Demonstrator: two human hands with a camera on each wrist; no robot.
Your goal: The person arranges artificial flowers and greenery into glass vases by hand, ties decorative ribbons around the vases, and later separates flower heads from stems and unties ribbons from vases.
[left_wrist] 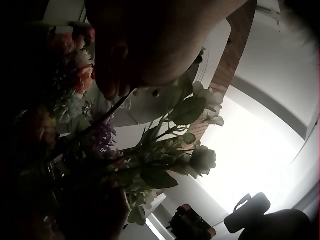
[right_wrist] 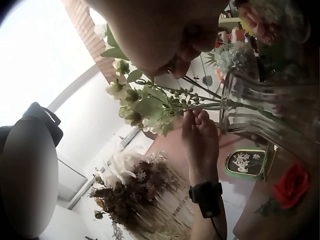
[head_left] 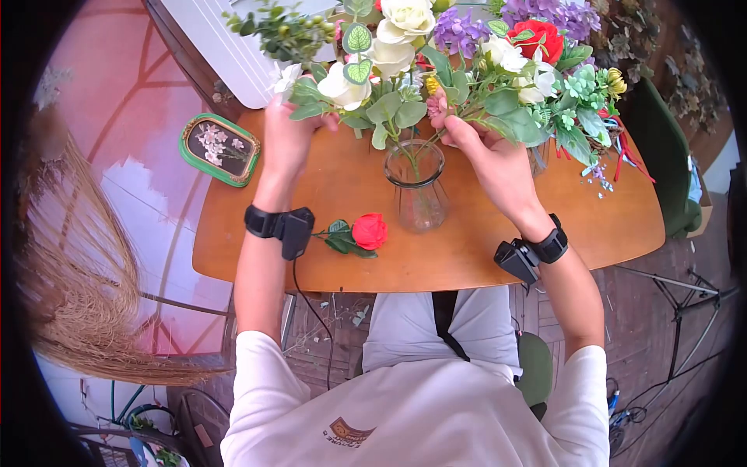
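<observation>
A clear ribbed glass vase (head_left: 420, 206) stands on the wooden table with flower stems through its mouth. Above and left of it, my left hand (head_left: 288, 140) pinches a flower stem among leaves and white blooms. In the right wrist view, that left hand (right_wrist: 201, 137) has its fingertips on a stem outside the vase mouth. My right hand (head_left: 498, 163), right of the rim, pinches another stem between thumb and fingers; the stem (right_wrist: 200, 86) runs from its fingertips to the vase. White roses (head_left: 403, 23) and green leaves (head_left: 385, 109) rise between the hands. Leaves partly cover both hands' fingers.
A single red rose (head_left: 369, 231) lies on the table (head_left: 482, 257) near its front edge. At the left edge sits a green-framed flower picture (head_left: 220, 149). More flowers, including purple ones (head_left: 461, 33) and a red one (head_left: 542, 43), crowd the back right.
</observation>
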